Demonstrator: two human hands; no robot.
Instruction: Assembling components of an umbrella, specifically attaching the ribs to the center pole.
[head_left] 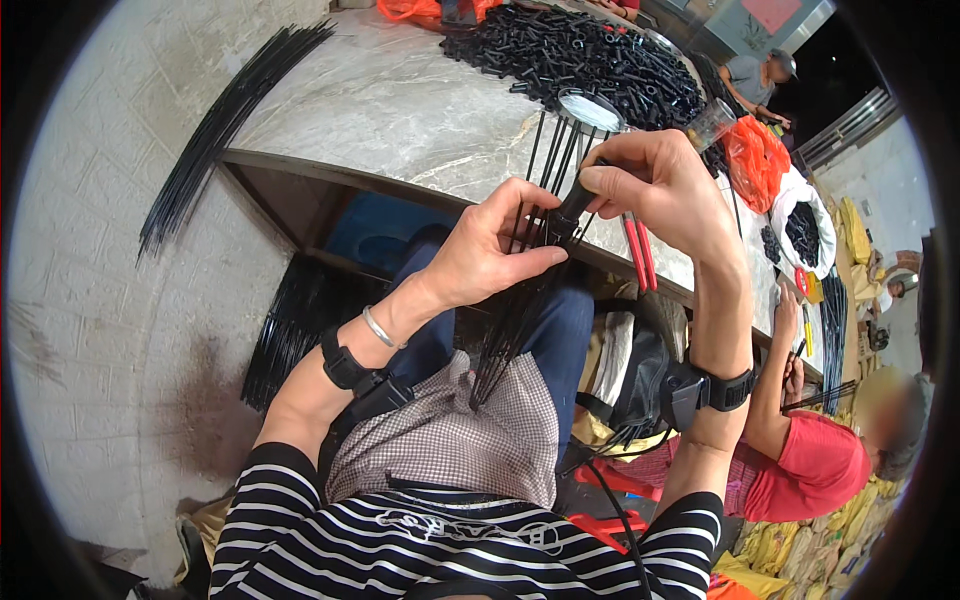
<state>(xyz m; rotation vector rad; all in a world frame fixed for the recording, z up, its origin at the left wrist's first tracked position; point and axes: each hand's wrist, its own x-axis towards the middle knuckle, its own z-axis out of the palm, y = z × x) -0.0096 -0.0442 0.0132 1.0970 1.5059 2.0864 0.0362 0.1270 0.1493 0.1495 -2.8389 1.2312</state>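
In front of my lap, at the table's near edge, my left hand is closed around a bundle of thin black rods. The rods fan out above the fingers and trail down toward the checked apron. My right hand pinches a short black tube between thumb and fingers, its lower end at the bundle by my left fingertips. Whether the tube is joined to the rods I cannot tell. A round dish with white contents sits just beyond the rod tips. Red-handled pliers lie beside my right wrist.
A large heap of small black tubular parts covers the far tabletop. More long black rods hang over the left corner. Orange plastic bags and a white sack stand at right, near a co-worker in red.
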